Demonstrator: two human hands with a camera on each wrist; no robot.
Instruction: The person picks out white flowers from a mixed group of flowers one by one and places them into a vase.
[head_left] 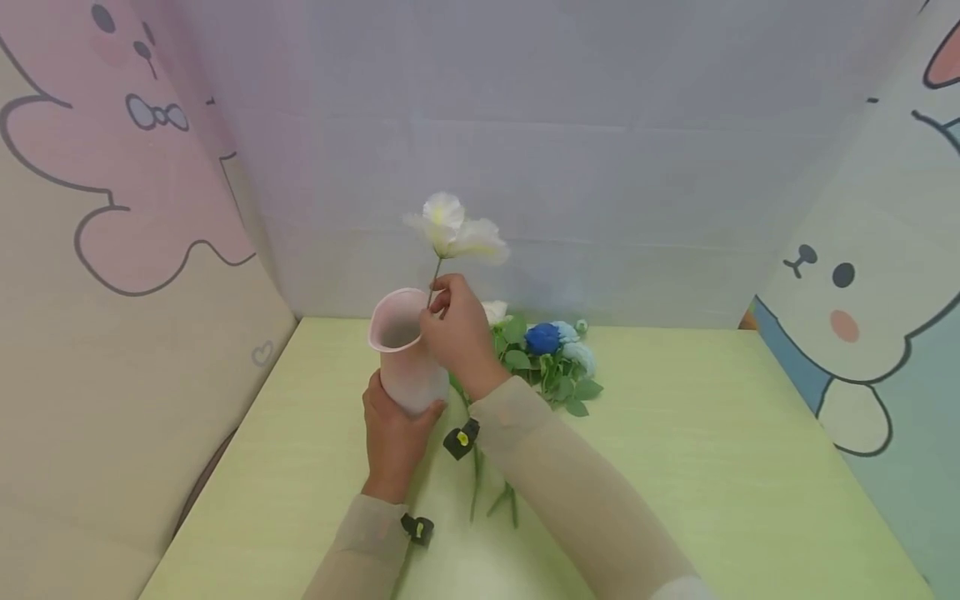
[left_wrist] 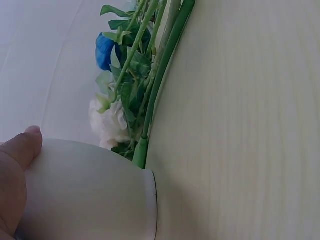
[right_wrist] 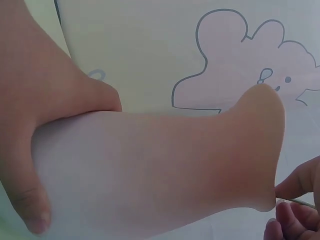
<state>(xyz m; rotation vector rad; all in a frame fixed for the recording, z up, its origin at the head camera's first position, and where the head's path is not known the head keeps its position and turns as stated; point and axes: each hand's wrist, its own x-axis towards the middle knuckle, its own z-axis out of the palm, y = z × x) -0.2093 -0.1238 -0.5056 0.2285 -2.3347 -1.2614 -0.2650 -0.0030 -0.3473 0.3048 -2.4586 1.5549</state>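
Observation:
A pale pink vase [head_left: 405, 350] stands on the light green table [head_left: 675, 467]. My left hand [head_left: 393, 433] grips its lower body, thumb on the side [left_wrist: 22, 150], fingers wrapped round it [right_wrist: 30, 150]. My right hand [head_left: 457, 329] pinches the thin stem of a white flower [head_left: 453, 227] just above the vase's rim; the bloom stands above the hand. In the right wrist view my fingertips [right_wrist: 295, 200] hold the stem beside the vase's lip [right_wrist: 265, 115]. Whether the stem's end is inside the vase is hidden.
A bunch of flowers lies on the table right of the vase: a blue bloom [head_left: 542, 338], pale blue ones [head_left: 581, 354], a white one [left_wrist: 107, 125] and green leaves, stems [head_left: 495, 492] toward me. Cartoon-printed panels [head_left: 112, 208] wall in three sides.

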